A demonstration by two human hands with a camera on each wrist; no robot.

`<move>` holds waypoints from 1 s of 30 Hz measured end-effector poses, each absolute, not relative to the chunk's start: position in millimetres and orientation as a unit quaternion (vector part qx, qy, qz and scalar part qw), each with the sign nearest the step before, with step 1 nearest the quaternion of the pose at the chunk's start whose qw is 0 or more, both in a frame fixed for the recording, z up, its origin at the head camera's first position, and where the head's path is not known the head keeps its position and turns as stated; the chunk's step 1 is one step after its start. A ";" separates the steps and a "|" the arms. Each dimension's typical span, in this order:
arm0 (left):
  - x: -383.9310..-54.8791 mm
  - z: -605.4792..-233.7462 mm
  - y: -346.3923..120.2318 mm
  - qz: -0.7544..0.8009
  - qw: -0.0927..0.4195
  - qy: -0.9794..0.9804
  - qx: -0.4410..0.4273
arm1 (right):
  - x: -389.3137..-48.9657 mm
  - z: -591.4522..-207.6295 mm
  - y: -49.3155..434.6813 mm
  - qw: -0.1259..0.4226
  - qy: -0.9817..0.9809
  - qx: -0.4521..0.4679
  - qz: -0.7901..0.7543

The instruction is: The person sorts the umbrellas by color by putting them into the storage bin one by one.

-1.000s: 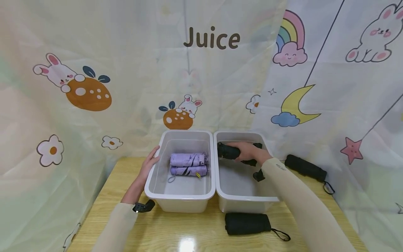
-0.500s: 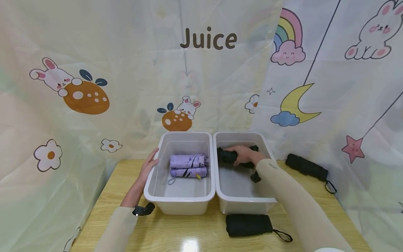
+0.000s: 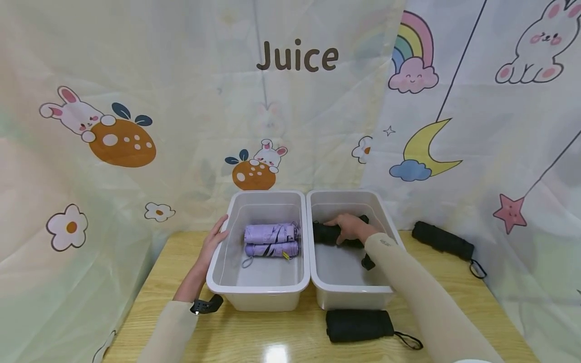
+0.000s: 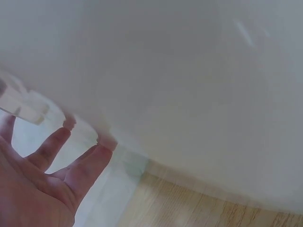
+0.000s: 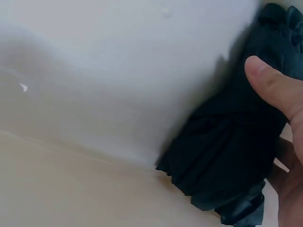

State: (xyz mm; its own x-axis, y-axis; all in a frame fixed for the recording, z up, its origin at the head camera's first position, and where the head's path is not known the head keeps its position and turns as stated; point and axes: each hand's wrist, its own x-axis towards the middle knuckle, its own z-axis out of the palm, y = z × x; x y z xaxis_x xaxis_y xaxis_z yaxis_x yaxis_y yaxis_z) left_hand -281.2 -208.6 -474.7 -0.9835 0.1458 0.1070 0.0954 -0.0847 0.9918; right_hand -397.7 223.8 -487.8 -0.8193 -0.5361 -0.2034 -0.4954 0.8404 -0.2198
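Note:
My right hand [image 3: 348,227] reaches into the right grey-white bin [image 3: 351,288] and grips a black folded umbrella [image 3: 326,234] lying crosswise near the bin's far end. In the right wrist view the thumb lies along the umbrella [image 5: 218,142], whose loose fabric end fans out beside the bin wall; my palm and the frame edge hide part of it. My left hand [image 3: 210,247] rests at the left side of the left bin [image 3: 254,289], its fingertips touching the outer wall in the left wrist view. Two purple folded umbrellas [image 3: 271,233] lie side by side inside that bin.
A black cased umbrella [image 3: 359,325] with a cord loop lies on the wooden table [image 3: 227,335] in front of the right bin. Another black cased umbrella [image 3: 442,241] lies right of that bin. A printed fabric curtain [image 3: 190,126] hangs close behind both bins.
My right hand has lowered the black umbrella a little, nearer the bin's floor. My left hand stays at the left bin. The head view has shifted slightly.

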 end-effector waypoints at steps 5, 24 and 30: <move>-281.9 -477.4 -203.1 0.734 0.019 0.673 0.088 | -395.4 -476.2 228.7 0.148 0.951 -0.251 -0.105; -282.8 -473.2 -210.5 0.727 0.019 0.678 0.112 | -324.2 -354.2 352.3 0.004 0.942 -0.193 -0.275; -282.1 -473.5 -210.7 0.729 0.027 0.676 0.107 | -305.0 -387.9 421.5 -0.011 0.959 -0.145 -0.243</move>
